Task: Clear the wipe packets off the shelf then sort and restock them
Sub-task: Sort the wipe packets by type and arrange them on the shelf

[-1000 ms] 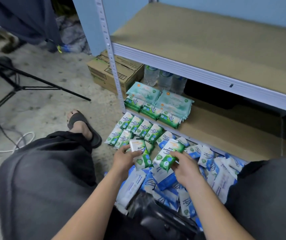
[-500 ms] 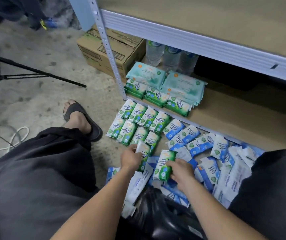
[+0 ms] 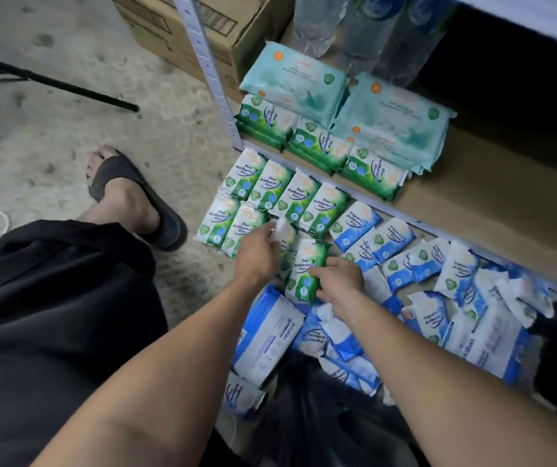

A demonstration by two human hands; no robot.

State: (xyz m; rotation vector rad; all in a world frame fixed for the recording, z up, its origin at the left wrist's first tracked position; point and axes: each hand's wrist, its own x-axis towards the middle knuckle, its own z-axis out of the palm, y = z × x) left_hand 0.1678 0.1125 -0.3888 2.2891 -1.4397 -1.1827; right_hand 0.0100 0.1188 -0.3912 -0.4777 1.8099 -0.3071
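Note:
My left hand (image 3: 259, 251) grips a green pine wipe packet (image 3: 284, 242) low over the floor, at the end of two rows of green packets (image 3: 268, 195). Right beside it my right hand (image 3: 338, 281) holds another green pine packet (image 3: 307, 269). Blue wipe packets (image 3: 375, 237) lie in a loose row and a pile (image 3: 472, 318) on the floor to the right. On the bottom shelf (image 3: 472, 200) sit larger green packets (image 3: 321, 146) with teal packs (image 3: 297, 82) stacked on them.
A grey shelf upright (image 3: 208, 72) stands left of the stacked packs. Behind it are a cardboard box (image 3: 203, 25) and water bottles (image 3: 354, 25). A black tripod leg (image 3: 54, 84) crosses the concrete floor. My sandalled foot (image 3: 128, 197) rests left of the packets; a black bag (image 3: 314, 409) lies below my arms.
Both hands have moved down and forward with their green packets, toward the end of the green rows on the floor. The camera has tilted down and closer.

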